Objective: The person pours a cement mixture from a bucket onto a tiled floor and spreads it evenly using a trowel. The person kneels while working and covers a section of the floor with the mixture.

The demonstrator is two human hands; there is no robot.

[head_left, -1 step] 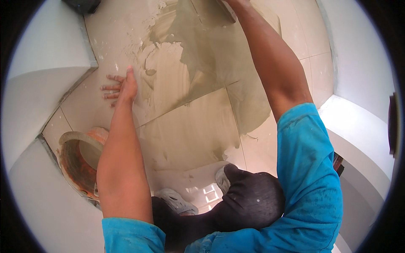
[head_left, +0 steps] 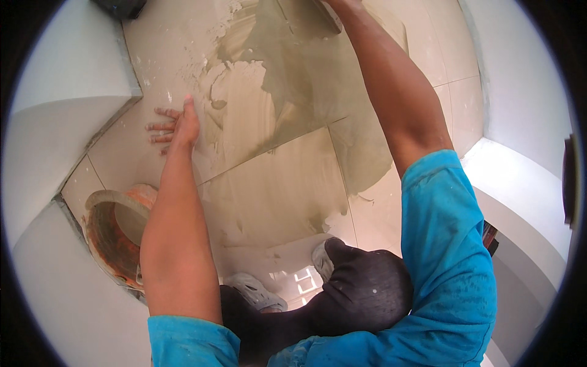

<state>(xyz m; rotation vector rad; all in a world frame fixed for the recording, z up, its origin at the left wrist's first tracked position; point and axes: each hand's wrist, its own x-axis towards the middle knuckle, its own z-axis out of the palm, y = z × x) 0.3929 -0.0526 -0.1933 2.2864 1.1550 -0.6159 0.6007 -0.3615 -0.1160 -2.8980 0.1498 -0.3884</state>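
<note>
White walls point(head_left: 67, 147) close in a pale tiled floor point(head_left: 449, 58); the left wall's lower edge steps out to a corner at 10 o'clock, and the right wall's runs down at 2 o'clock to a white ledge point(head_left: 513, 174) at 3 o'clock. A dark object point(head_left: 119, 6) is cut off at the top edge, between 10 and 11 o'clock.

Grey-green wet paste point(head_left: 275, 189) spreads over the floor from the middle up to 12 o'clock, with lighter smeared patches and thin tile seams showing. This coated stretch is the open room between the 2 forearms.

The left hand point(head_left: 186, 128) is at 10 o'clock, near the wall corner and beside the paste's left margin. Its fingers point(head_left: 162, 126) are spread toward 9 o'clock, thumb toward 12; it appears to rest on the floor. The right hand point(head_left: 344, 2) is at the top edge, between 12 and 1 o'clock, mostly out of view, at a flat tool point(head_left: 329, 17) lying over the paste at 12 o'clock. I cannot tell how its fingers close.

A crusted orange bucket point(head_left: 101, 199) stands at 8 o'clock, tight between wall and left forearm, which partly hides it. Pale shoes point(head_left: 251, 292) sit just below the paste's lower edge, between 5 and 7 o'clock.
</note>
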